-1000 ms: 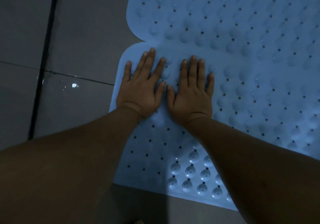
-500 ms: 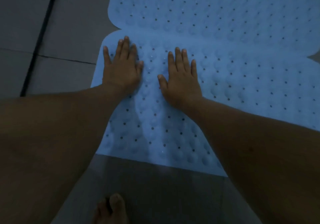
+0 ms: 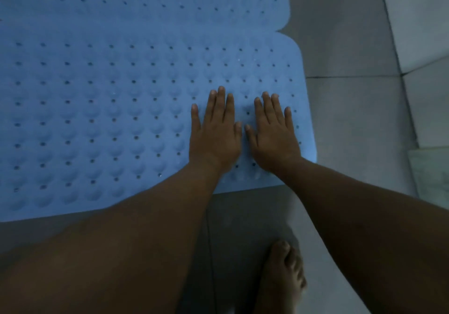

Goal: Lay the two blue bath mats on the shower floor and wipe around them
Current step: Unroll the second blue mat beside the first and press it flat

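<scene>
Left hand point(image 3: 215, 135): lying palm down, fingers straight and close together, thumb tip nearly meeting the other thumb. Right hand point(image 3: 273, 135): lying flat just beside it, fingers straight and slightly spread. Both bare forearms are reaching forward and converging at the wrists; one bare foot point(image 3: 279, 279) is standing between them.

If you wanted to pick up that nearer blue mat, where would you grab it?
Probably the nearer mat's rounded right corner, coming from the bare tiled floor on the right. The mat lies flat, so only an exposed edge can be peeled. Both hands press it flat now.
</scene>
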